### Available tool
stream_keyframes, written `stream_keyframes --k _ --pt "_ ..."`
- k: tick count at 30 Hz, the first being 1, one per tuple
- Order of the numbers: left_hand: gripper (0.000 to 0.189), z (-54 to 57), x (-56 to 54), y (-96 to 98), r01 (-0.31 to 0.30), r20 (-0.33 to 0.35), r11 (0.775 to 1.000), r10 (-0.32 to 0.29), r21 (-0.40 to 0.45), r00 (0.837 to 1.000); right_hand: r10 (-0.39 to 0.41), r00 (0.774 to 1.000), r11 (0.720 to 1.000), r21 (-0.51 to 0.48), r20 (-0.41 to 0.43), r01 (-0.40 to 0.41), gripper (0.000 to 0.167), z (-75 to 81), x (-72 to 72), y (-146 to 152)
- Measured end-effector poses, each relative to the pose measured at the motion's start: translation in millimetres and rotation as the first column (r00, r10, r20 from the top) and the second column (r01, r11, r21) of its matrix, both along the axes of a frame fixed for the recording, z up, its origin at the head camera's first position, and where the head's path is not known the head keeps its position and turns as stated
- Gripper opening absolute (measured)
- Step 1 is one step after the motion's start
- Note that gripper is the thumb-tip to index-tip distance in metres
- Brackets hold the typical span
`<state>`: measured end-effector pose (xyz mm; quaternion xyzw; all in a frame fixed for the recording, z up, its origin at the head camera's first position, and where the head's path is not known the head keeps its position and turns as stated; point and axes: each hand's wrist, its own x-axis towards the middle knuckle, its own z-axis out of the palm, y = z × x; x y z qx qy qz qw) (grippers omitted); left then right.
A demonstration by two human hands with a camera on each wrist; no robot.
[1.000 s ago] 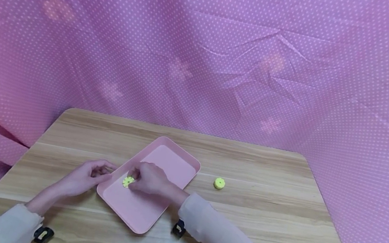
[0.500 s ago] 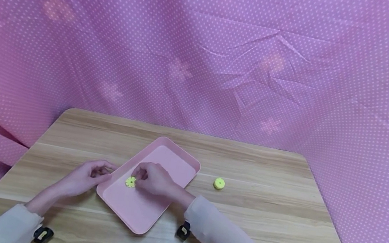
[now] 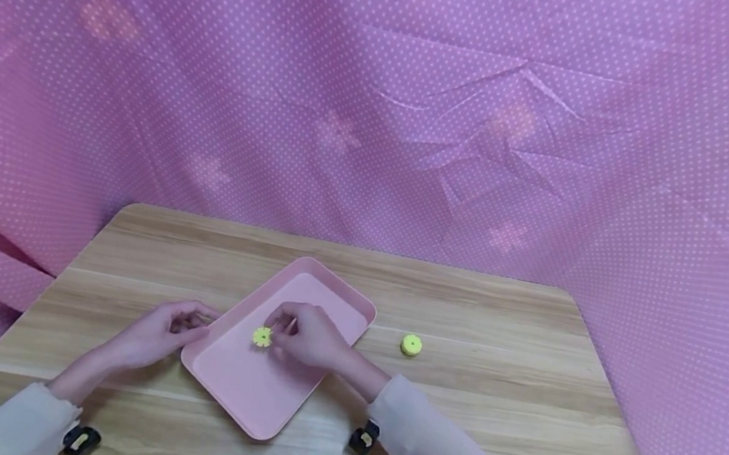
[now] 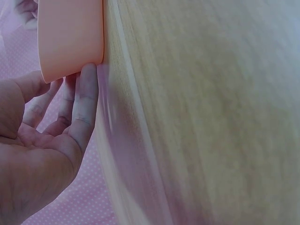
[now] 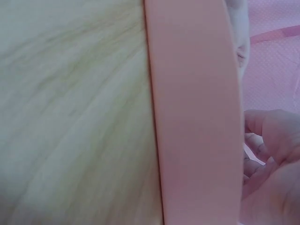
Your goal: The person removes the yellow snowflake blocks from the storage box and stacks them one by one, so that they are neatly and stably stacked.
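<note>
My right hand is over the pink tray, its thumb and fingers pinching a thin yellow notched disc with a small hole in its centre. The disc is above the tray floor; the size of the gap is hard to tell. In the right wrist view, the tray's wall partly covers that hand, and the disc is hidden. At the tray's left side, my left hand holds the edge, thumb at the rim. The left wrist view has its fingers touching the outer wall.
A short stack of similar yellow discs stands on the wooden table, right of the tray. Pink dotted cloth hangs around the back and sides. A black wrist device sits below the right sleeve.
My right hand has drawn back to the right and slightly up, carrying the yellow disc with it from near the tray's left wall. My left hand and the tray have stayed put.
</note>
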<state>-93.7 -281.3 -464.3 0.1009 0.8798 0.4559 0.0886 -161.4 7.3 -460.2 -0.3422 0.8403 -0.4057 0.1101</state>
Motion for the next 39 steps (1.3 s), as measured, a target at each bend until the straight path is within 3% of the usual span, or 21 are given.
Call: stream_keyframes --k 9,22,29,39 --pt "0.030 -4.2 -9.1 5.6 -0.019 -0.031 1.000 0.019 -0.001 0.999 -0.007 0.999 0.998 -0.068 -0.034 0.005 0.011 2.7 -10.4 27.7" --pt "0.030 -3.9 -9.2 9.5 -0.030 -0.021 1.000 0.030 0.008 0.999 -0.037 0.999 0.986 -0.161 0.001 0.037 0.013 16.3 -15.9 77.6" --pt "0.030 -5.1 -10.1 7.3 -0.023 -0.032 1.000 0.023 0.006 0.999 -0.144 0.989 0.980 -0.135 0.044 0.148 0.013 18.0 -13.7 100.7" --pt "0.030 -6.9 -9.3 3.7 -0.016 -0.053 1.000 0.016 0.006 0.998 -0.233 0.969 0.948 -0.204 0.080 0.244 0.014 11.6 -12.7 137.2"
